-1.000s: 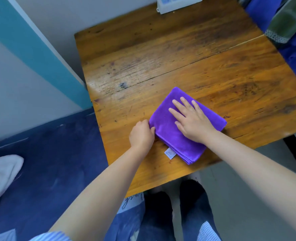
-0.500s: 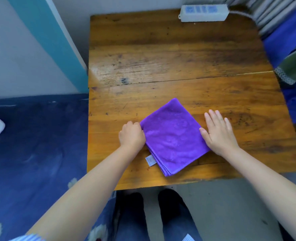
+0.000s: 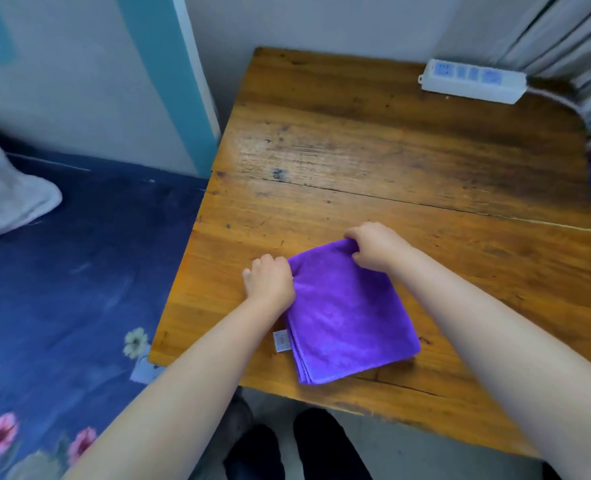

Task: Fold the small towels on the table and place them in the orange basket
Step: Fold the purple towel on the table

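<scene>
Purple microfibre towel [image 3: 349, 313], folded into a layered square, lies on the worn wooden desk [image 3: 373, 161] near its front edge, its stacked hems showing along the near corner. A small white label [image 3: 281, 341] pokes out from the towel's left edge; there is print on it, but it is too small and blurred to read.

The left hand [image 3: 270, 282] sits at the towel's left corner, its fingers curled down over the cloth edge; whether they pinch the fabric or merely press on it I cannot tell for certain, though the knuckles are bent tight against the corner. The right hand [image 3: 373, 249] is at the far corner, fingers curled around a raised, bunched bit of purple cloth, gripping it just above the desk.

A white power strip [image 3: 472, 81] with blue-tinted sockets rests at the far right of the desk, its cable trailing off the right side toward a grey pleated curtain [image 3: 564, 39]. No writing on the strip is legible.

Left of the desk is a bed with a dark blue floral sheet [image 3: 72, 271], with a pale cloth bundle [image 3: 6, 199] at its far end. Behind it, the wall carries a teal stripe [image 3: 169, 81]. Dark shoes [image 3: 301, 448] show on the floor below the desk's front edge.
</scene>
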`<state>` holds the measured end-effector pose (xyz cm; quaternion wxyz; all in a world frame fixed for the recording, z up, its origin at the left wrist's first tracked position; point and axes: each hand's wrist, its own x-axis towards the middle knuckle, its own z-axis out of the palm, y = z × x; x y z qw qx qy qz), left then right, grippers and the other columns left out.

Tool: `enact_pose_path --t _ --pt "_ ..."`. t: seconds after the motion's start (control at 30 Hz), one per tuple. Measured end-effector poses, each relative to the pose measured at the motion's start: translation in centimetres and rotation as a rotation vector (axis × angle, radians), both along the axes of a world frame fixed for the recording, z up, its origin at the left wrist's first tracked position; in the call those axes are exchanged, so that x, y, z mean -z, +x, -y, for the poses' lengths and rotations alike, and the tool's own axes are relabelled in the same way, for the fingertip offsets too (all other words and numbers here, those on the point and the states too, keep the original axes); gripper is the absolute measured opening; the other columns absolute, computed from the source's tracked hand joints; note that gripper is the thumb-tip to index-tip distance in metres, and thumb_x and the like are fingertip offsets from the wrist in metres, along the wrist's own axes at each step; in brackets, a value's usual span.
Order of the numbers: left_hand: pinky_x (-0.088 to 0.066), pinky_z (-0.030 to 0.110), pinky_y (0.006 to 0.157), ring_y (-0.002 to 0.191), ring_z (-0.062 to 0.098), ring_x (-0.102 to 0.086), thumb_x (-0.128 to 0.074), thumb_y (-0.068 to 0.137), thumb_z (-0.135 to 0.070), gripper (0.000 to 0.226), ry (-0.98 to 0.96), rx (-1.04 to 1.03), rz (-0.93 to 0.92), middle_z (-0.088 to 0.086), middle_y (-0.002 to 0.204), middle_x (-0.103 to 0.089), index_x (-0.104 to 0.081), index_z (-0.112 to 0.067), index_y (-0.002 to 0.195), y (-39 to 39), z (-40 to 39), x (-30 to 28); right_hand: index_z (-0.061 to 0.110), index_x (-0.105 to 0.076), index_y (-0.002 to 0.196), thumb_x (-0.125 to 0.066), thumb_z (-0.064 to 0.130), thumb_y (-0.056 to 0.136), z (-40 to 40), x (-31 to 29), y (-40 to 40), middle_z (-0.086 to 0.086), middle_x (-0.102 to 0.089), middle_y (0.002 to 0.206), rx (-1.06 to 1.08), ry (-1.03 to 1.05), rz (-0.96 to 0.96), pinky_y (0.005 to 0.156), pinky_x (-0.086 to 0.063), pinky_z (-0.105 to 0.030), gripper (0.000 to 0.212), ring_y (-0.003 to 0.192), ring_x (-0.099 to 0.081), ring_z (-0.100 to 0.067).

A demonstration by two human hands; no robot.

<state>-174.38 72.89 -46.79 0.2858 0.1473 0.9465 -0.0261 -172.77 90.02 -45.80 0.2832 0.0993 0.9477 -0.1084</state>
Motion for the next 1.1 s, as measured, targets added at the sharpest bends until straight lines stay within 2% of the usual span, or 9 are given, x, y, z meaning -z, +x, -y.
enact_pose_path --t 0.2,0.4,0.47,0.53,0.6,0.7,0.83,0.93,1.1 --pt "-0.038 0.039 0.099 0.126 0.030 -0.040 -0.049 0.092 -0.021 0.032 0.017 -0.009 0.069 0.012 0.130 -0.044 -0.050 -0.008 0.121 0.3 1.5 -1.2 0.013 -0.047 0.081 -0.055 0.011 0.081 0.3 -1.8 1.3 -0.016 -0.059 0.108 -0.104 -0.019 -0.073 0.068 -0.036 -0.030 0.008 0.103 -0.053 -0.030" --pt "-0.039 0.033 0.070 0.096 0.028 -0.054 -0.056 0.088 -0.020 0.012 0.190 -0.064 0.135 0.008 0.100 -0.059 -0.046 -0.016 0.083 2.1 5.9 -4.7 0.023 -0.026 0.059 -0.059 0.008 0.077 2.3 -5.6 3.3 -0.006 -0.049 0.086 -0.232 -0.131 -0.233 0.064 -0.028 -0.025 0.041 0.083 -0.043 -0.023" --pt "-0.035 0.030 0.064 0.083 0.023 -0.048 -0.058 0.086 -0.019 0.030 0.239 -0.097 0.119 0.002 0.086 -0.052 -0.035 -0.022 0.066 3.0 8.2 -6.3 0.025 -0.021 0.059 -0.061 0.006 0.076 4.0 -7.5 3.8 0.000 -0.043 0.080 -0.274 -0.183 -0.246 0.062 -0.024 -0.026 0.047 0.079 -0.037 -0.019" --pt "-0.033 0.030 0.063 0.081 0.020 -0.044 -0.058 0.084 -0.017 0.038 0.271 -0.143 0.054 -0.002 0.080 -0.048 -0.028 -0.023 0.061 4.5 11.1 -8.0 0.022 -0.029 0.068 -0.061 0.007 0.078 6.2 -9.3 4.5 0.003 -0.042 0.079 -0.297 -0.218 -0.255 0.061 -0.023 -0.026 0.036 0.079 -0.036 -0.019" --pt "-0.033 0.030 0.064 0.081 0.019 -0.043 -0.056 0.084 -0.014 0.038 0.296 -0.204 -0.033 -0.004 0.078 -0.046 -0.027 -0.023 0.060 6.3 14.0 -9.7 0.017 -0.042 0.092 -0.062 0.011 0.079 8.8 -10.9 5.3 -0.001 -0.047 0.091 -0.351 -0.240 -0.259 0.067 -0.030 -0.025 0.024 0.088 -0.042 -0.022" --pt "-0.032 0.030 0.065 0.081 0.021 -0.044 -0.053 0.083 -0.011 0.034 0.308 -0.329 -0.169 -0.004 0.082 -0.047 -0.030 -0.023 0.062 10.4 18.9 -12.5 0.011 -0.053 0.115 -0.059 0.015 0.082 13.8 -13.3 6.8 -0.004 -0.053 0.109 -0.535 -0.175 -0.278 0.074 -0.034 -0.021 0.033 0.103 -0.048 -0.021" --pt "-0.039 0.035 0.070 0.093 0.030 -0.053 -0.052 0.085 -0.010 0.008 0.305 -0.483 -0.374 0.008 0.097 -0.056 -0.050 -0.017 0.082 17.6 25.5 -16.2 0.007 -0.067 0.095 -0.062 0.011 0.077 21.1 -16.2 11.0 -0.010 -0.058 0.096 -0.725 -0.194 -0.481 0.066 -0.038 -0.026 0.019 0.089 -0.051 -0.023" --pt "-0.043 0.037 0.074 0.101 0.031 -0.054 -0.051 0.086 -0.009 0.008 0.277 -0.576 -0.460 0.010 0.105 -0.056 -0.055 -0.012 0.092 23.3 30.6 -18.6 0.001 -0.069 0.075 -0.067 0.005 0.063 26.5 -17.9 14.2 -0.015 -0.061 0.085 -0.849 -0.282 -0.537 0.069 -0.048 -0.035 0.012 0.084 -0.056 -0.034" --pt "-0.032 0.031 0.066 0.098 0.029 -0.053 -0.052 0.084 -0.005 0.020 0.267 -0.760 -0.577 0.000 0.091 -0.052 -0.042 -0.017 0.073 32.9 39.8 -23.9 -0.001 -0.066 0.087 -0.065 0.011 0.071 37.0 -23.1 20.7 -0.014 -0.065 0.090 -0.958 -0.385 -0.496 0.071 -0.042 -0.032 0.020 0.087 -0.058 -0.030"
